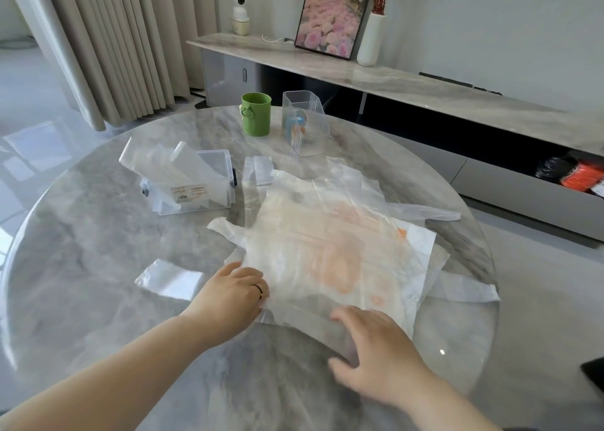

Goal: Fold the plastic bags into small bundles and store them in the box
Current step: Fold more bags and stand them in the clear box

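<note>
Fingers [353, 314] of right hand [376, 352] lie spread flat on plastic bag [327, 251], evidently pinning it for folding; left hand [233, 295] fingertips hidden at its edge, grip undetermined.

The box [196, 187] is clear plastic, open and upright; pale sheets [183, 161] stick out of its top. Right of the box and nearer, thin white bags [333, 251] with faded orange print lie flat in a pile. A small clear bag [166, 278] lies flat before the box.

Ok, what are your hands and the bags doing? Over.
Left hand at edge of top bag, grip unclear; right hand flat on it. Bags unfolded. Box open, nothing blocking.
</note>
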Tool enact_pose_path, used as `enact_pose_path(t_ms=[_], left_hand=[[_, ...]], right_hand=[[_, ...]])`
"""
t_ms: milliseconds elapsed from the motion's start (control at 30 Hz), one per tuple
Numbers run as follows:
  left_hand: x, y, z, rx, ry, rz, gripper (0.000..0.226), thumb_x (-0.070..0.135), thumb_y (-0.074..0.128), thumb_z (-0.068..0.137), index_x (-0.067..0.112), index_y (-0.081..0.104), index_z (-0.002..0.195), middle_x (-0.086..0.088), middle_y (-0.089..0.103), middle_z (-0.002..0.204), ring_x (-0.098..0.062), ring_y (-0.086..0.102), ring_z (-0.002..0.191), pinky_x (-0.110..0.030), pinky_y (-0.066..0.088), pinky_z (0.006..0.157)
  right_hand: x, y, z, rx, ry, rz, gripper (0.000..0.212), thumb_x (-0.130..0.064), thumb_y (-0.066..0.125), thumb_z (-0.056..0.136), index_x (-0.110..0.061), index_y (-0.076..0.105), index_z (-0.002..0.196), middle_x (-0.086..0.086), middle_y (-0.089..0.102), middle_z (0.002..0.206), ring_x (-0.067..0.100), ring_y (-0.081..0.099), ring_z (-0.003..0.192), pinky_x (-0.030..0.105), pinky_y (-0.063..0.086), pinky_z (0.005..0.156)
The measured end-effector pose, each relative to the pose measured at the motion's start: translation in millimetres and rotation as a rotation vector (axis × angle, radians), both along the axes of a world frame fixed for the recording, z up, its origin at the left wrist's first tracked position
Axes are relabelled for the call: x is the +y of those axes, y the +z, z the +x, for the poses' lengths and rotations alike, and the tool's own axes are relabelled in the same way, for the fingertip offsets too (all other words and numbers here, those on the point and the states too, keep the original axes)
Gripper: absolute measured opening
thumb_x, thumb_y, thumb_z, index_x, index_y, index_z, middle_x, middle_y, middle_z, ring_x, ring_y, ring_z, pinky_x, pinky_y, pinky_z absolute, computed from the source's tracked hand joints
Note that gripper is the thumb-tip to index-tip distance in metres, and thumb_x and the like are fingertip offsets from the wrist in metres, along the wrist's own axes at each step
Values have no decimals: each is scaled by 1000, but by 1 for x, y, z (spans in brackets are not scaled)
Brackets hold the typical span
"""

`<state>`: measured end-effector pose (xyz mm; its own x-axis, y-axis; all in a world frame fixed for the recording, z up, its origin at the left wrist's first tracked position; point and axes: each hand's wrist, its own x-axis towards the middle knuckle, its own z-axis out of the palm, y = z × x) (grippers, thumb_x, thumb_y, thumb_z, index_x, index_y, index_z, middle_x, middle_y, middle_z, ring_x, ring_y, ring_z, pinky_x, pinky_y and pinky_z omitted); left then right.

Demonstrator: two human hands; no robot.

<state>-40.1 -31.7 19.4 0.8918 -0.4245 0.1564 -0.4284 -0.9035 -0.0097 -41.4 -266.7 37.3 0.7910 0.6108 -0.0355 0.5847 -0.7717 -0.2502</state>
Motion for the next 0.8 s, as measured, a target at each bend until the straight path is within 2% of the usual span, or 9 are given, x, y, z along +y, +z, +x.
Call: enact_pose_path(t_ms=[100,167,233,300,400,467,567,700,800], left_hand=[[-4,9,-12,35,4,33,29,35,82,34,27,54,37,18,53,44,1,53,43,-5,41,49],[-9,21,-27,84,19,49,22,40,69,40,26,52,38,15,50,42,2,50,40,-4,37,45],[-10,25,-43,138,27,12,18,44,68,64,27,63,59,14,62,65,1,59,64,-8,42,61],[-5,19,-54,243,73,9,26,40,48,91,20,62,100,8,61,108,-8,53,105,-14,33,89],[7,19,-72,466,178,-11,33,41,45,91,23,53,118,10,54,122,-12,46,117,-18,32,95],[21,21,-81,625,280,-46,33,41,52,87,25,54,116,11,55,119,-11,49,113,-20,39,94],[40,27,-89,770,377,-281,11,38,63,80,32,57,86,14,55,95,-6,53,89,-17,42,80],[61,34,-88,799,486,-601,11,27,70,79,29,59,79,16,60,87,3,55,82,-7,40,69],[70,33,-80,801,519,-777,12,13,69,80,18,61,73,11,61,74,4,57,69,-5,41,63]], right_hand=[[18,-11,-8,-173,-32,-62,64,-70,46,42,-32,61,92,-20,68,80,-1,66,68,15,53,68],[25,-15,-10,-197,18,-91,39,-55,62,37,-30,66,67,-17,64,64,0,63,57,13,52,63],[22,-11,-11,-169,32,-91,15,-32,66,39,-27,55,46,-15,56,52,4,57,49,9,45,54],[13,-6,-11,-35,16,-12,17,-14,60,59,-26,51,52,-12,61,63,12,61,62,15,39,56],[-2,-2,-13,163,33,-18,22,-14,44,86,-24,52,69,-4,65,105,19,56,100,25,41,79],[-11,6,-17,255,32,-69,20,-20,43,88,-20,58,74,-3,65,100,19,57,95,26,42,76],[-22,16,-20,428,-11,-68,23,-21,48,85,-22,48,62,-6,53,68,10,49,70,20,33,59],[-27,24,-12,636,-141,163,31,-8,56,81,-27,53,57,-17,54,53,-10,46,54,6,35,58],[-25,22,0,649,-232,323,32,3,56,82,-19,53,59,-14,51,57,-10,45,51,3,35,56]])
